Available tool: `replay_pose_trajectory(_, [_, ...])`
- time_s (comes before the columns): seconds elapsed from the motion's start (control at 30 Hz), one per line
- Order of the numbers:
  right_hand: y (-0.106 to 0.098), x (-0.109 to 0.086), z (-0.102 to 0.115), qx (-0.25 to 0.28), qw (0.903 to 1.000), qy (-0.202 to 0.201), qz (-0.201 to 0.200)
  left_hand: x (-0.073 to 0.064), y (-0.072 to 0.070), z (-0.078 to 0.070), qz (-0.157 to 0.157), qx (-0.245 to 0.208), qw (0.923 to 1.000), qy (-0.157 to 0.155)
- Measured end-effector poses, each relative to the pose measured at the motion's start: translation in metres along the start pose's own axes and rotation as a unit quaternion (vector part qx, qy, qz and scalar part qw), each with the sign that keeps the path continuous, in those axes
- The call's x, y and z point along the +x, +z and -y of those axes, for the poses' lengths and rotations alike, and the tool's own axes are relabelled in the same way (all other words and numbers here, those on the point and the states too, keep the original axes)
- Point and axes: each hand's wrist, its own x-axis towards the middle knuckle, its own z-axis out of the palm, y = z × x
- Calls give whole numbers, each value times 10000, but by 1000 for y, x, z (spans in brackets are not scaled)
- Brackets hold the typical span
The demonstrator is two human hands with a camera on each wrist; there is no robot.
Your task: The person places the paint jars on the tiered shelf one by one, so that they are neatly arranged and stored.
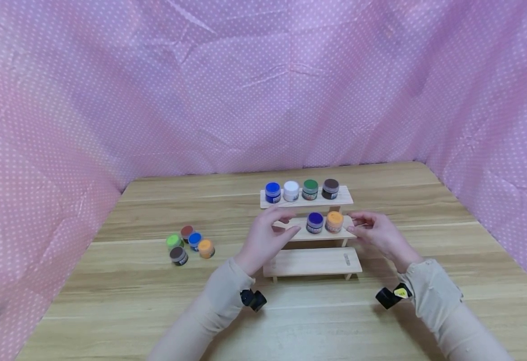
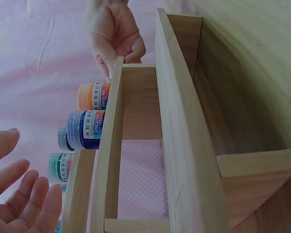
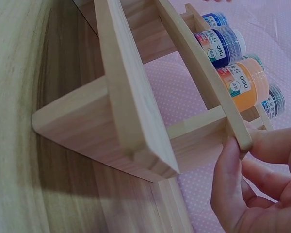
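A three-tier wooden stand [image 1: 313, 260] holds small paint jars. My right hand [image 1: 378, 235] pinches the right end of its middle shelf; in the right wrist view the thumb [image 3: 229, 179] lies at the board's end. Beside that hand on the same shelf stands an orange paint jar [image 1: 334, 222], with a dark blue paint jar [image 1: 315, 223] to its left. My left hand [image 1: 268, 235] hovers by the shelf's left end, fingers spread and holding nothing, as the left wrist view shows. Blue, white [image 1: 291, 191], green and dark brown jars line the top shelf.
On the table [image 1: 123, 286] to the left, several more jars stand in a cluster, among them a light green jar [image 1: 174, 241] and another orange jar [image 1: 206, 248]. A pink dotted cloth [image 1: 245, 90] hangs behind the table and along its sides.
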Motion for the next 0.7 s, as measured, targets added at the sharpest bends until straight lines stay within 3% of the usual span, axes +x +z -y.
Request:
replay_pose_trajectory(0.33, [0, -1, 0, 86, 10000, 7, 12, -12, -10, -1, -148, 146, 9996, -195])
replay_pose_trajectory(0.7, [0, -1, -2, 88, 9997, -216, -53, -23, -21, 2, -291, 133, 9995, 32])
